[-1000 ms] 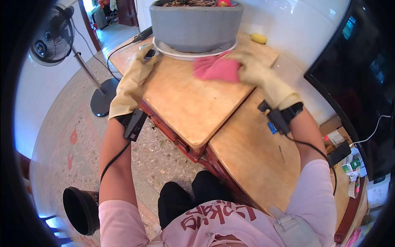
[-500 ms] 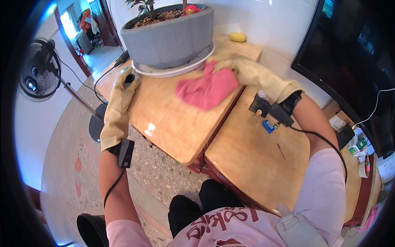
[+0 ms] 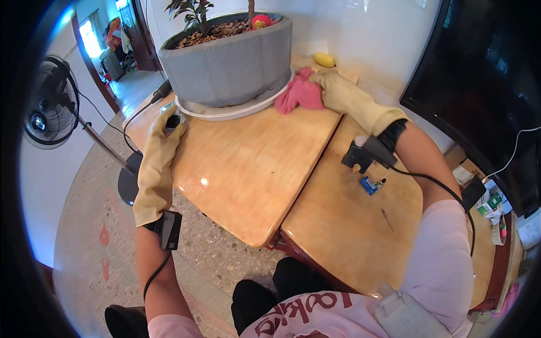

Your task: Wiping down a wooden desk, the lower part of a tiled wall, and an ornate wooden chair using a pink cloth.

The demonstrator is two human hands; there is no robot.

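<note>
A pink cloth (image 3: 300,94) is bunched on the wooden top beside the saucer's right edge. My right hand (image 3: 332,93), in a cream rubber glove, is closed on it. My left hand (image 3: 164,135), gloved alike, is at the tabletop's left edge. Its fingers and thumb curl round a small dark object (image 3: 173,120), whose kind I cannot make out. Behind the cloth stands a large grey ribbed planter (image 3: 225,67) on a white saucer (image 3: 222,114). The wooden tabletop (image 3: 236,169) shows a glossy surface.
A yellow object (image 3: 324,59) lies by the wall. On the lower right surface are a dark bottle (image 3: 356,156), a small blue packet (image 3: 369,185) and a thin dark strip (image 3: 387,219). A television (image 3: 479,90) stands right; a fan (image 3: 51,101) stands left.
My right hand has drawn the pink cloth away from me, up toward the saucer and wall, and the cloth is more bunched. My left hand keeps its place at the table edge.
</note>
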